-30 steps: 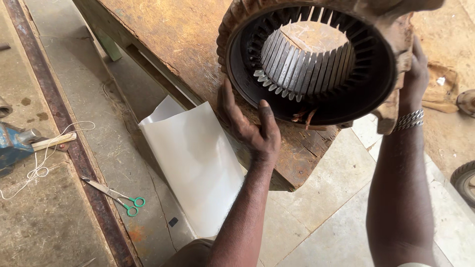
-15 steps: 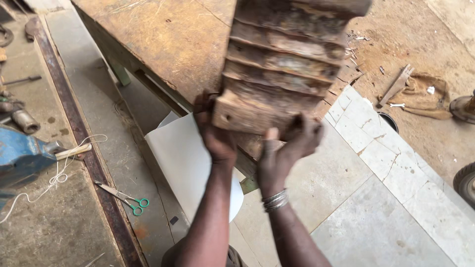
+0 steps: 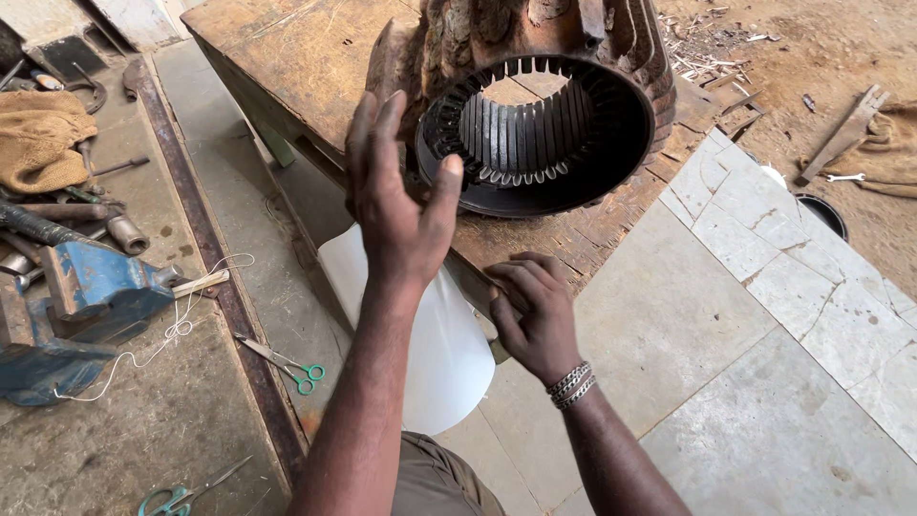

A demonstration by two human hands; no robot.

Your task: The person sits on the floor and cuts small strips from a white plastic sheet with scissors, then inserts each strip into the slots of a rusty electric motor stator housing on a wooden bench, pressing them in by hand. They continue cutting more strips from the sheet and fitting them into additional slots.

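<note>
The motor stator housing [image 3: 544, 105] lies on its side near the front corner of the wooden worktop [image 3: 287, 57], its open bore with the slotted core facing the camera; its top is cut off by the frame edge, and the far end is hidden behind its own rim. The left hand [image 3: 396, 205] is raised in front of it, its grip spread wide and holding nothing — the thumb tip lies over the rim's near-left edge, though whether it touches cannot be told. The right hand [image 3: 535, 311] rests at the worktop's front edge, fingers curled; what lies under them is hidden. A white sheet [image 3: 449, 354] hangs below that edge, partly covered by both forearms. To the left, well apart, lie green-handled scissors [image 3: 287, 363] and a blue vise [image 3: 86, 296] on a second bench. Right of the worktop the tiled floor [image 3: 745, 315] lies open.
</note>
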